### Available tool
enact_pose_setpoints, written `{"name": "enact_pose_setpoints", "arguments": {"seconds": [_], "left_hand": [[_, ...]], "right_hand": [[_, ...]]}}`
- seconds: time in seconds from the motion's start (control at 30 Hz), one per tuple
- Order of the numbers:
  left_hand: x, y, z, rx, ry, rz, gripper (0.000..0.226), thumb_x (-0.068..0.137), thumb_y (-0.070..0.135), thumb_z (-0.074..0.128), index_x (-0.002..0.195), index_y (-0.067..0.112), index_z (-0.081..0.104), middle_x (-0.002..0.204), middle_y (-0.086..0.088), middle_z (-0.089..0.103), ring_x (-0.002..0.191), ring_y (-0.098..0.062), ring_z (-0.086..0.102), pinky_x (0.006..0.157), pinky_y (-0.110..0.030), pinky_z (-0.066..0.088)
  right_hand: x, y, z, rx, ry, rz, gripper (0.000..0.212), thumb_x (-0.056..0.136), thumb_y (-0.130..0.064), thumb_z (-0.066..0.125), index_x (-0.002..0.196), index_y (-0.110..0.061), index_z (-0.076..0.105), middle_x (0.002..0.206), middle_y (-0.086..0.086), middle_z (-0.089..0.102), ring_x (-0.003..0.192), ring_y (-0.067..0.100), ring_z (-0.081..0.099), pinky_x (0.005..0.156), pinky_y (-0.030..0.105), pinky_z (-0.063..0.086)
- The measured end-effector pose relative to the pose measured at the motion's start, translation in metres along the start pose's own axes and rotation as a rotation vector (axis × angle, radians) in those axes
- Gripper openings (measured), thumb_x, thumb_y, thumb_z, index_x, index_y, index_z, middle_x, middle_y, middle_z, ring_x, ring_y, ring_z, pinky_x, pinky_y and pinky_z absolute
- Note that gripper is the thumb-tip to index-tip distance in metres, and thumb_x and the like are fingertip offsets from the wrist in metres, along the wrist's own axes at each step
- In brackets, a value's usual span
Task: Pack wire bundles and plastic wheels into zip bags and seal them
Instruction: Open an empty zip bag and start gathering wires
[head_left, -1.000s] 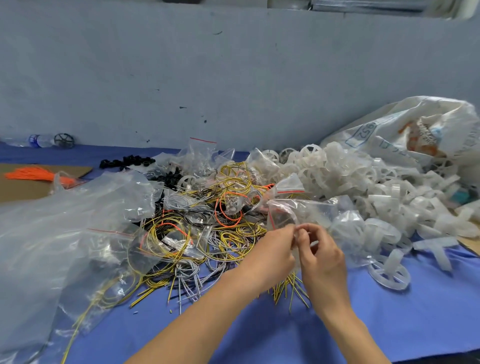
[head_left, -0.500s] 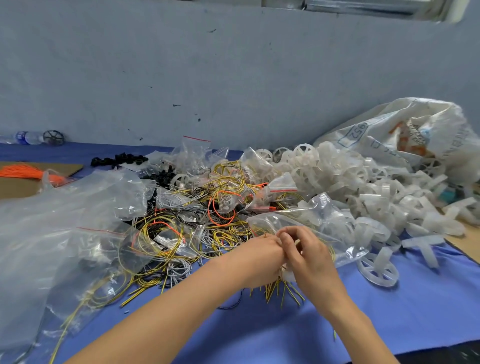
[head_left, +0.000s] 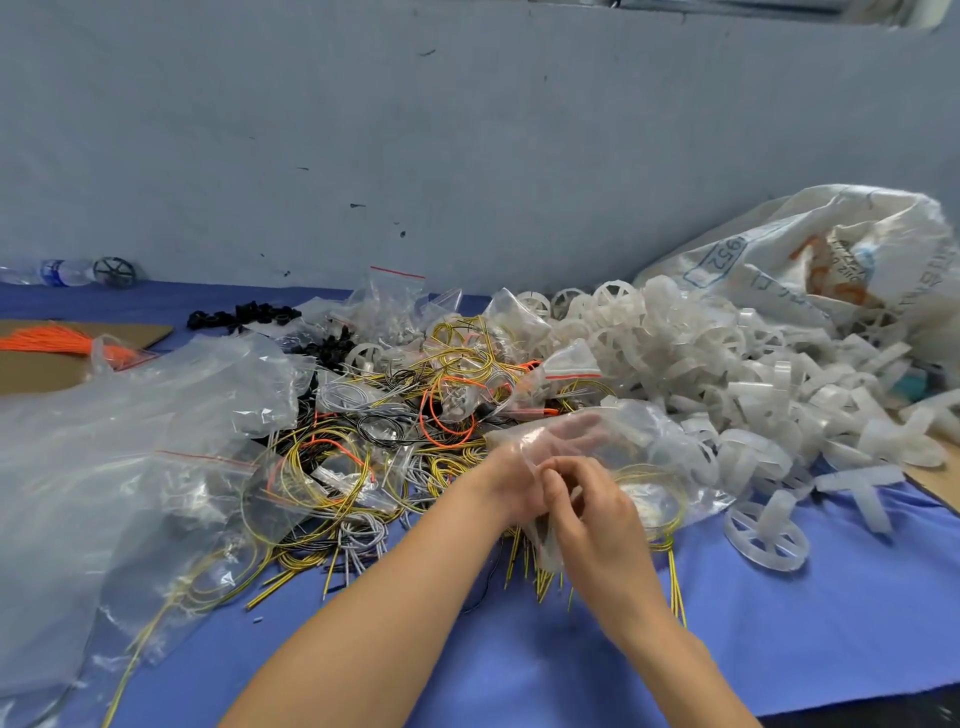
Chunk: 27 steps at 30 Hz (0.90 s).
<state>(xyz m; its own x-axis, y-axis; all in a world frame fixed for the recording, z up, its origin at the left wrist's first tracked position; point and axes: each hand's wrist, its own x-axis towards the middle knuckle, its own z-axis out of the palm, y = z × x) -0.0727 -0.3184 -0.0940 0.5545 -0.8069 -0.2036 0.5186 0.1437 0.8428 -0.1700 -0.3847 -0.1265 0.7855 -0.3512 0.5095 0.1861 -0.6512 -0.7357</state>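
Note:
A clear zip bag (head_left: 644, 457) lies at the table's middle with a coil of yellow wire (head_left: 654, 499) showing through it. My left hand (head_left: 519, 483) reaches into the bag's mouth, its fingers visible through the plastic. My right hand (head_left: 592, 519) pinches the bag's near edge just beside the left hand. A tangle of yellow, orange, black and grey wire bundles (head_left: 395, 447) spreads to the left of the hands. White plastic wheels (head_left: 701, 364) are heaped to the right, and one wheel (head_left: 766, 535) lies alone on the blue cloth.
Large crumpled clear bags (head_left: 130, 457) cover the left side. A white woven sack (head_left: 810, 260) leans at the back right. Black small parts (head_left: 244, 317), an orange wire bunch (head_left: 52, 340) on cardboard and a water bottle (head_left: 57, 273) lie at the back left. A grey wall stands behind.
Both hands have drawn nearer with the bag. My left hand's fingers have gone into the bag's mouth, and the bag has spread open.

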Motion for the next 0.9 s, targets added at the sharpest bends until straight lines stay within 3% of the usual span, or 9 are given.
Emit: {"name": "enact_pose_setpoints", "arguments": {"seconds": [0.1,0.17,0.23,0.33,0.43,0.5,0.57,0.73,0.9], "left_hand": [[-0.005,0.015,-0.017,-0.123,-0.06,0.04,0.045,0.091,-0.007,0.033,0.13,0.005,0.052,0.132,-0.018,0.057,0.104,-0.028,0.062,0.088,-0.034,0.051],[-0.011,0.021,-0.02,-0.213,-0.114,0.013,0.034,0.089,-0.007,0.037,0.111,0.006,0.058,0.119,-0.015,0.056,0.088,-0.021,0.061,0.079,-0.03,0.051],[-0.011,0.015,-0.028,-0.069,-0.045,0.022,0.038,0.083,-0.014,0.036,0.102,0.007,0.061,0.102,-0.011,0.062,0.081,-0.019,0.06,0.072,-0.026,0.053],[-0.021,0.007,-0.036,0.807,0.099,0.186,0.038,0.08,-0.013,0.043,0.09,0.017,0.064,0.081,-0.005,0.065,0.075,-0.014,0.061,0.061,-0.026,0.051],[-0.023,0.005,-0.046,1.623,0.083,0.264,0.039,0.079,-0.009,0.05,0.107,0.016,0.059,0.105,-0.005,0.056,0.092,-0.012,0.059,0.074,-0.033,0.049],[-0.027,0.008,-0.05,1.941,0.104,0.313,0.041,0.082,-0.009,0.051,0.12,0.008,0.053,0.115,-0.006,0.048,0.099,-0.026,0.058,0.073,-0.037,0.047],[-0.031,0.01,-0.053,2.138,0.127,0.464,0.042,0.085,-0.004,0.052,0.124,0.011,0.051,0.117,-0.005,0.047,0.103,-0.027,0.057,0.065,-0.037,0.047],[-0.039,0.007,-0.056,2.105,0.241,0.689,0.033,0.091,0.005,0.052,0.123,0.013,0.057,0.121,-0.003,0.051,0.111,-0.021,0.049,0.073,-0.035,0.054],[-0.056,0.014,-0.067,1.798,0.434,0.727,0.021,0.093,0.012,0.051,0.09,0.022,0.069,0.099,0.011,0.061,0.092,-0.01,0.058,0.071,-0.032,0.051]], "right_hand": [[-0.004,0.003,0.014,0.019,-0.027,0.025,0.01,0.1,-0.022,0.055,0.096,-0.025,0.064,0.088,-0.014,0.063,0.079,0.005,0.056,0.07,0.025,0.045],[-0.002,0.003,0.023,0.028,-0.024,0.043,0.01,0.1,-0.023,0.054,0.096,-0.024,0.064,0.086,-0.013,0.063,0.076,0.004,0.055,0.07,0.028,0.045],[0.003,0.004,0.029,0.028,-0.011,0.066,0.01,0.101,-0.024,0.053,0.097,-0.023,0.063,0.085,-0.013,0.062,0.075,0.004,0.053,0.069,0.031,0.044],[0.007,0.01,0.032,0.022,0.051,0.09,0.01,0.101,-0.024,0.053,0.096,-0.023,0.061,0.085,-0.01,0.063,0.076,0.01,0.053,0.069,0.034,0.042],[0.004,0.016,0.032,0.007,0.102,0.099,0.008,0.1,-0.025,0.052,0.096,-0.025,0.059,0.084,-0.013,0.061,0.074,0.008,0.051,0.066,0.033,0.039],[0.003,0.017,0.033,0.002,0.12,0.098,0.009,0.1,-0.028,0.052,0.096,-0.027,0.059,0.083,-0.012,0.062,0.073,0.01,0.054,0.064,0.033,0.042],[0.004,0.017,0.034,0.008,0.138,0.096,0.009,0.099,-0.03,0.051,0.095,-0.029,0.059,0.082,-0.012,0.061,0.071,0.011,0.056,0.064,0.033,0.043],[0.011,0.012,0.039,0.012,0.166,0.117,0.008,0.1,-0.029,0.052,0.094,-0.03,0.058,0.083,-0.013,0.061,0.073,0.009,0.055,0.066,0.03,0.038],[0.008,0.01,0.051,-0.053,0.047,0.072,0.009,0.098,-0.03,0.051,0.094,-0.025,0.058,0.079,-0.009,0.063,0.073,0.018,0.057,0.067,0.039,0.043]]}}
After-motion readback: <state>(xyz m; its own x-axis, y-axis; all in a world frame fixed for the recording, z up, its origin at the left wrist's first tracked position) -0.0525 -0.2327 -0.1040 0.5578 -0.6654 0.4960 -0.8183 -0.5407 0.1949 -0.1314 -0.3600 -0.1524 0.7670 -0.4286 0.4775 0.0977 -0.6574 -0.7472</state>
